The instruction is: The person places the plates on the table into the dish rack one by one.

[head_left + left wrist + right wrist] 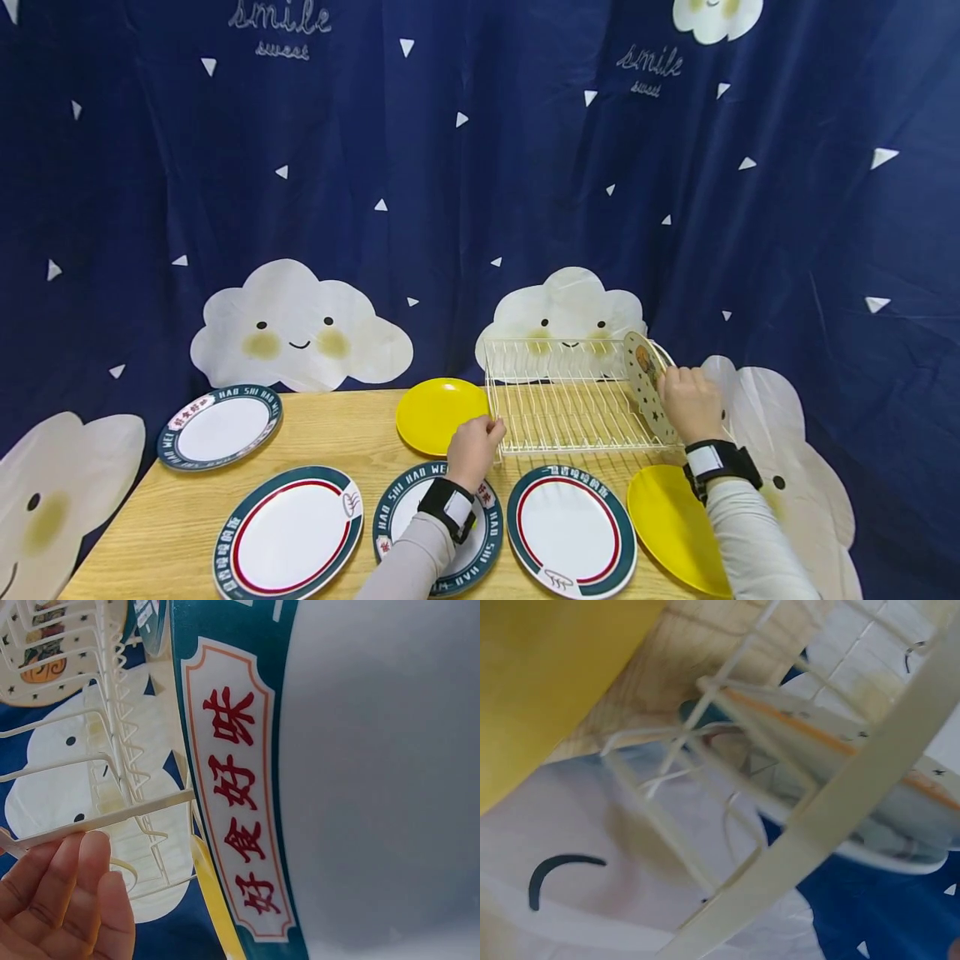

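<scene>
A cream wire dish rack (566, 417) stands at the back right of the table. My left hand (474, 450) pinches its left front corner, the fingers (90, 859) lying under a flat rail in the left wrist view. At the rack's right end, my right hand (688, 404) curls over the side rail; its fingertips are hidden. Beside that hand, a star-patterned plate (647, 392) stands on edge in the rack. Another plate (900, 859) stands close behind it, mostly hidden. Below my left wrist lies a teal-rimmed plate (390, 508) with lettering.
A yellow plate (435, 412) lies left of the rack, and another yellow plate (667, 517) is under my right forearm. Red-ringed plates (572, 533) (292, 533) lie along the front. One lettered plate (225, 427) sits at the back left. A blue curtain (450, 208) hangs behind the table.
</scene>
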{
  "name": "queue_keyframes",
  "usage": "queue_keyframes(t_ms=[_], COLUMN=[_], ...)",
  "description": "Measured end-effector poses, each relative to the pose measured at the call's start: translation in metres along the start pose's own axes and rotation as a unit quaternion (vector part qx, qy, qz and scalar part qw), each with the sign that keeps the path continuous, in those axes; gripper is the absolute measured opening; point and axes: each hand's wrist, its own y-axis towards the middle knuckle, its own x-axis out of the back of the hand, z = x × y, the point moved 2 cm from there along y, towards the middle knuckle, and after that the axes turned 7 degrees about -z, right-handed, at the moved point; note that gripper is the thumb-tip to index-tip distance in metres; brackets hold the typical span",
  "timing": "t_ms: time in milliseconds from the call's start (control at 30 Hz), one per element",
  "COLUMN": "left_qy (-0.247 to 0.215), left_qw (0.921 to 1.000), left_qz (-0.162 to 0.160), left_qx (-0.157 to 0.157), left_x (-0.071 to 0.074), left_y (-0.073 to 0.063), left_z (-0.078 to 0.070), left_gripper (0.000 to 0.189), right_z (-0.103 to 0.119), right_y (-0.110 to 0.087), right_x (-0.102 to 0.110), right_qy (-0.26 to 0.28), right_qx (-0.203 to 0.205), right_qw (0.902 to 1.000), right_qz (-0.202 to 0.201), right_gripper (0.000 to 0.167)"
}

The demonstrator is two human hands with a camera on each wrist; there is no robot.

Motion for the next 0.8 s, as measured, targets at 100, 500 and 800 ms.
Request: queue_keyframes(t_ms=[100, 500, 800], left_qy=[-0.003, 0.009, 0.004], left_qw=[1.0, 0.9999, 0.9999], left_qz=[0.004, -0.001, 0.008], left_qx=[0.008, 0.009, 0.013], left_x=[0.0, 0.003, 0.003], left_y=[-0.001, 0.0, -0.001], left_z=[0.0, -0.003, -0.002], left_gripper=[0.035, 0.035, 0.037], right_z=[0.002, 0.019, 0.027], right_y=[-0.002, 0.009, 0.008], right_x=[-0.002, 0.007, 0.024], right_qy=[-0.004, -0.018, -0.008], right_qx=[-0.023, -0.161, -0.203], right_qw=[0.9993, 0.9705, 0.9526], right_qz=[0.029, 0.179, 0.227], right_gripper=[0.025, 0.027, 0.029])
